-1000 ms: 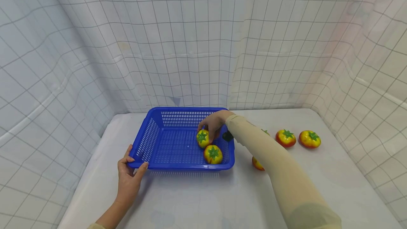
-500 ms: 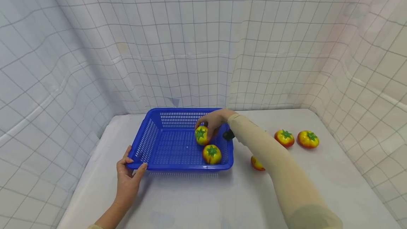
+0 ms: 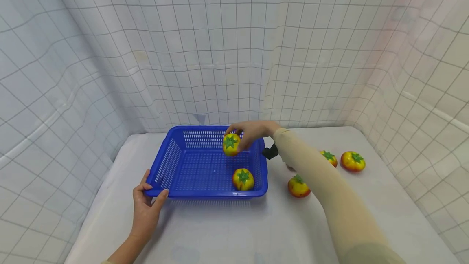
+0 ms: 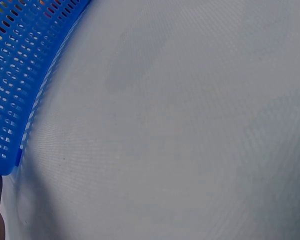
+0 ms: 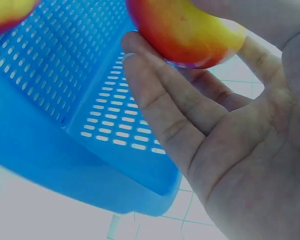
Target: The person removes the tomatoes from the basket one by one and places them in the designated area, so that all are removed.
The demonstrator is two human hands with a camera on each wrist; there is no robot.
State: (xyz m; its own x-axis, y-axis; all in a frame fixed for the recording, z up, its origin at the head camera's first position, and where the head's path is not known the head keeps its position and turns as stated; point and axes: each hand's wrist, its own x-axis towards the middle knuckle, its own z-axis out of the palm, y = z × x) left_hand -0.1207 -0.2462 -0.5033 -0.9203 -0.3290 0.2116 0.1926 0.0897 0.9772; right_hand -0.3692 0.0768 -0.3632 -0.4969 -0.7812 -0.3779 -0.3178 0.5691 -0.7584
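In the head view a blue plastic basket (image 3: 205, 194) stands on the table. My left hand (image 3: 145, 213) grips its near left corner, with the thumb on the front rim and the fingers at the left side. Above the basket's right part my right hand (image 3: 250, 133) holds a yellow-red tomato (image 3: 231, 145) with a green leafy top. Below it a second tomato (image 3: 243, 179) sits in the near right corner of the basket. In the right wrist view the fingers (image 5: 160, 107) curl round the held tomato (image 5: 190, 35), which is apart from the basket floor.
Right of the basket several more tomatoes (image 3: 353, 161) lie on the white table (image 3: 227, 231), some partly hidden by my right sleeve (image 3: 329, 190). A gridded white curtain (image 3: 205, 52) rises behind the table and along both sides.
My right hand has raised the tomato from near the second one, upward and toward the back of the basket. The left hand and the basket stay in place.
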